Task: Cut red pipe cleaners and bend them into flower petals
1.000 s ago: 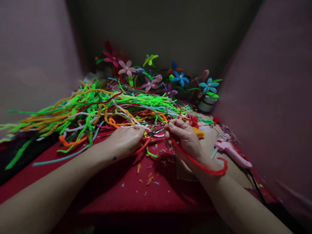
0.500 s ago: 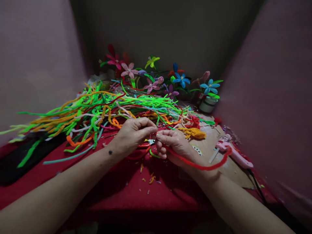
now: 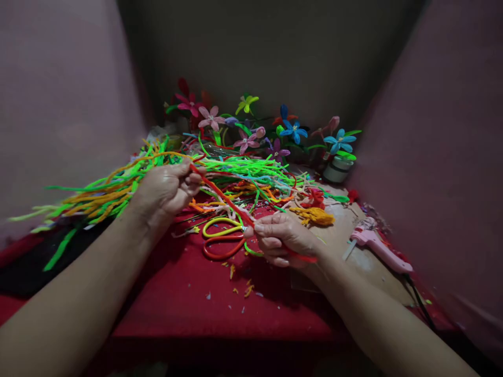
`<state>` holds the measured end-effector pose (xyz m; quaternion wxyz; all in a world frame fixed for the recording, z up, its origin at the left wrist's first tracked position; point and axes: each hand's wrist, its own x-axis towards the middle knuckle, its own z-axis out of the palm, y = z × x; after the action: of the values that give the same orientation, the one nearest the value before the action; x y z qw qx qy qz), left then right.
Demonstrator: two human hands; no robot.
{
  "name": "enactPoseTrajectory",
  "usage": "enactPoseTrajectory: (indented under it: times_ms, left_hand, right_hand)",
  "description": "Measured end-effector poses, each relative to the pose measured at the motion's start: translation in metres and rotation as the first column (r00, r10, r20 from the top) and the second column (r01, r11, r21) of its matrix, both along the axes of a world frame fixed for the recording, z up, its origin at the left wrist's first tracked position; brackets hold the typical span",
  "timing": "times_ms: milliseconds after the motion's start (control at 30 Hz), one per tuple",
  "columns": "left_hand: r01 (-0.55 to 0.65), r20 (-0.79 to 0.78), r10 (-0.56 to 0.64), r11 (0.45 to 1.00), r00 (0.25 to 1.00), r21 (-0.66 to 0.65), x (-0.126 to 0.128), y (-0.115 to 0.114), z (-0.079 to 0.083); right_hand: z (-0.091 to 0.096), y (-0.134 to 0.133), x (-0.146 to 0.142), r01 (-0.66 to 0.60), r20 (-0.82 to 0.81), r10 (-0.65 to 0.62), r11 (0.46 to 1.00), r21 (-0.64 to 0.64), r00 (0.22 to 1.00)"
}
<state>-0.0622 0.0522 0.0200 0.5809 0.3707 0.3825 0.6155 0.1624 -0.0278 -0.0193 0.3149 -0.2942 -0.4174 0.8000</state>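
Note:
A red pipe cleaner (image 3: 222, 195) stretches on a slant between my two hands. My left hand (image 3: 167, 189), higher and in front of the heap of pipe cleaners (image 3: 251, 166), pinches its upper end. Lower down, my right hand (image 3: 285, 236) grips the same pipe cleaner between thumb and fingers, and a short red tail sticks out past the palm. Scissors (image 3: 222, 236) with one yellow and one red handle loop lie on the red cloth beside my right hand; their blades are mostly hidden.
Pipe-cleaner flowers (image 3: 293, 130) stand at the back, near a small jar (image 3: 338, 168). A pink glue gun (image 3: 383, 250) rests on a brown board (image 3: 365, 275) at right. A mustard bundle (image 3: 312, 215) lies by it. Scraps dot the red cloth (image 3: 188, 309).
My hands were close together; my left hand has moved up and left, drawing the red pipe cleaner straight. The tail at my right hand is much shorter, and the scissors' handles now show.

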Motion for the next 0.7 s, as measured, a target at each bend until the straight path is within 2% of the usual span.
enactPoseTrajectory:
  times_ms: [100, 267, 367, 500, 633, 700]
  left_hand:
    - [0.038, -0.019, -0.038, 0.999, 0.999, -0.027, -0.011, 0.005, 0.001]
    - [-0.096, -0.027, 0.096, 0.995, 0.995, 0.003, -0.028, 0.012, -0.002]
    - [-0.091, 0.023, 0.091, 0.995, 0.996, 0.029, -0.031, 0.014, -0.002]
    - [-0.018, 0.138, 0.013, 0.999, 0.99, 0.04, -0.015, 0.005, 0.0]
    - [0.123, 0.023, -0.123, 0.991, 0.992, -0.042, 0.014, -0.014, 0.0]
    - [0.15, -0.033, -0.153, 0.986, 0.988, -0.068, 0.022, -0.021, -0.001]
  right_hand:
    - [0.001, -0.001, 0.0, 0.016, 0.012, -0.016, 1.0, 0.02, 1.0]
    - [-0.001, -0.004, -0.003, 0.035, 0.026, -0.037, 0.998, 0.051, 0.999]
    - [-0.001, -0.006, -0.005, 0.122, 0.052, -0.129, 0.986, 0.114, 0.99]
    - [0.001, -0.006, -0.008, 0.269, 0.083, -0.288, 0.946, 0.181, 0.954]
    - [0.004, -0.007, -0.01, 0.376, 0.144, -0.418, 0.892, 0.25, 0.897]
    - [0.005, -0.007, -0.01, 0.393, 0.158, -0.447, 0.875, 0.283, 0.881]
